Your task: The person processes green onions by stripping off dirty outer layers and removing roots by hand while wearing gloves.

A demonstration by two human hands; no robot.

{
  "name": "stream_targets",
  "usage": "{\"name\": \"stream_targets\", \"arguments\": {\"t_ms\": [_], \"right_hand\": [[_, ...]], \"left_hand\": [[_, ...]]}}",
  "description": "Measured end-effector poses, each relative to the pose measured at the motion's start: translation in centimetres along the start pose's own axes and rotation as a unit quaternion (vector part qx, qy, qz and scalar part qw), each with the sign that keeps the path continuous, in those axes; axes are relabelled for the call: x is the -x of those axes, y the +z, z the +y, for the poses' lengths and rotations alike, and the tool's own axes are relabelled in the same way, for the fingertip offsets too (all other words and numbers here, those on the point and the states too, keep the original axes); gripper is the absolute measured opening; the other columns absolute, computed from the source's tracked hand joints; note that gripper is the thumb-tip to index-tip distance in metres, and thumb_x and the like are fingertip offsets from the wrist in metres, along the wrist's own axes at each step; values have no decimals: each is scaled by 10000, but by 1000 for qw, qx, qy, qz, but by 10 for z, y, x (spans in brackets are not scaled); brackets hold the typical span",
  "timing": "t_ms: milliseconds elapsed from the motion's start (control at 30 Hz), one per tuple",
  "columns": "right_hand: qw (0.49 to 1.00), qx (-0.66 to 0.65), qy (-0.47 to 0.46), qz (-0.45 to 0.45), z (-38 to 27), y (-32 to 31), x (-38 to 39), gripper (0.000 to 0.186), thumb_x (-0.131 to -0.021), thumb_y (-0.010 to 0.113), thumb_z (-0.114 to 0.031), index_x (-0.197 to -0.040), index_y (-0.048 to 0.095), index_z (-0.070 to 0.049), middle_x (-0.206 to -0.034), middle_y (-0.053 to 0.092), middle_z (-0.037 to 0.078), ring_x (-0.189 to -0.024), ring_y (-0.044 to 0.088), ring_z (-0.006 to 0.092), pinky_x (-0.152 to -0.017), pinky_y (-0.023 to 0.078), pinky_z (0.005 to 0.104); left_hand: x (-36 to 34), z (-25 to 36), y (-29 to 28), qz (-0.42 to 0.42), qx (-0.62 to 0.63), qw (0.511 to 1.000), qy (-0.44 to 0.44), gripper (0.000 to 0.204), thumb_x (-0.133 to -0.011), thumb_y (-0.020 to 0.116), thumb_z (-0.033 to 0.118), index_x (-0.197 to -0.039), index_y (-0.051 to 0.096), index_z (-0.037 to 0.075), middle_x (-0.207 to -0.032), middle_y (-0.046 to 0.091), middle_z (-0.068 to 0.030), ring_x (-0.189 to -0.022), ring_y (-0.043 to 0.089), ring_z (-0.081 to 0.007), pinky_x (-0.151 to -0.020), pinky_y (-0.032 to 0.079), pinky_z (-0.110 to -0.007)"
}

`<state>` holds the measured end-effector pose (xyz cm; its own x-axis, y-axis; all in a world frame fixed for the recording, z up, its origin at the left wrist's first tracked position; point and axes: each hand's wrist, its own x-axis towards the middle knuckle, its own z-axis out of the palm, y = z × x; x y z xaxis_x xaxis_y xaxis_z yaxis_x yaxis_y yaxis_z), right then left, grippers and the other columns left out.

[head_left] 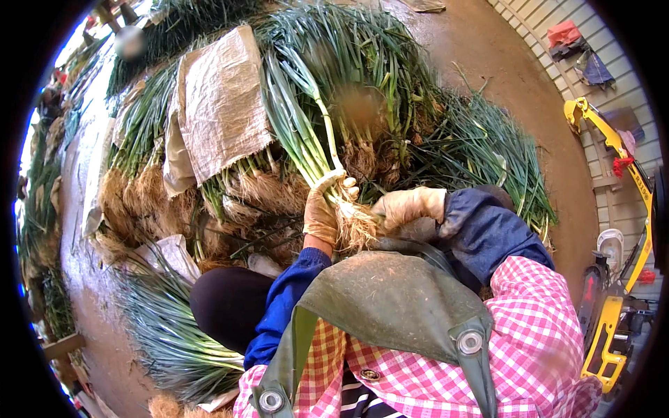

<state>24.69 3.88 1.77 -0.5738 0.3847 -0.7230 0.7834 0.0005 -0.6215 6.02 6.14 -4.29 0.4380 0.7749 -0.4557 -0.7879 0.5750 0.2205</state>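
A heap of long green onions [390, 52] fills the upper middle of the frame, leaves toward the top and tangled pale roots facing down. The person's pink checked shirt [536, 306] takes up the lower right, and over it an olive-green apron [397, 299] with metal eyelets spreads across the lower middle. Another stack of onions [178, 327] lies at the lower left, its white stalks pointing right. Right of centre, looser onion leaves [491, 150] spread over the brown floor [481, 42]. A woven tan sack [223, 104] drapes over part of the heap in the upper left. A yellow jointed machine arm [631, 184] stands along the right edge. The held bunch [301, 136] slants up and leftward from the centre of the frame, leaves above, roots below. The right hand [410, 209], in a tan glove, reaches in from the right beside the roots; its fingertips are partly hidden, so I cannot tell whether they grip anything. The left hand [322, 210], also gloved, is clamped around the bunch's pale stalks, just above the bushy roots [358, 228].
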Motion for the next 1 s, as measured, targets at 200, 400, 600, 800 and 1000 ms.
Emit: {"name": "stream_targets", "arguments": {"t_ms": [200,400,600,800,1000], "right_hand": [[935,-98,-14,339,53,-42,-39,583,-782,652,-469,-1211,540,-90,-1043,649,101,-903,632,214,-775,501,345],[822,-126,-85,550,16,-115,-111,530,-823,683,-337,-1204,518,-7,-947,657,135,-798,632,189,-669,513,302],[822,-355,-95,435,-21,-112,-127,273,-865,646,-270,-969,603,-21,-804,644,63,-649,590,161,-565,485,295],[829,-187,-53,524,-3,-83,-119,404,-873,609,-386,-995,599,-1,-854,642,86,-674,576,190,-633,466,322],[836,-85,-27,542,3,-85,-116,395,-895,525,-416,-973,607,-37,-924,647,144,-816,613,291,-739,452,392]], "left_hand": [[7,-4,11,-14,-12,1000,-11,197,-847,586,86,-999,591,-39,-840,648,-119,-690,640,-239,-612,575,-339],[2,-5,5,-24,-21,998,-60,170,-834,586,77,-962,612,-30,-802,656,-147,-683,659,-260,-611,586,-352],[-7,3,-21,-11,-51,999,-4,193,-842,565,62,-966,594,-85,-833,651,-173,-770,653,-282,-723,553,-358],[-14,-16,-15,-24,-14,999,27,166,-835,538,38,-936,564,-91,-788,613,-155,-765,627,-268,-779,528,-361],[-10,-9,-17,-17,-27,999,11,159,-840,532,48,-928,540,-84,-790,608,-182,-853,635,-327,-831,530,-424]]}}
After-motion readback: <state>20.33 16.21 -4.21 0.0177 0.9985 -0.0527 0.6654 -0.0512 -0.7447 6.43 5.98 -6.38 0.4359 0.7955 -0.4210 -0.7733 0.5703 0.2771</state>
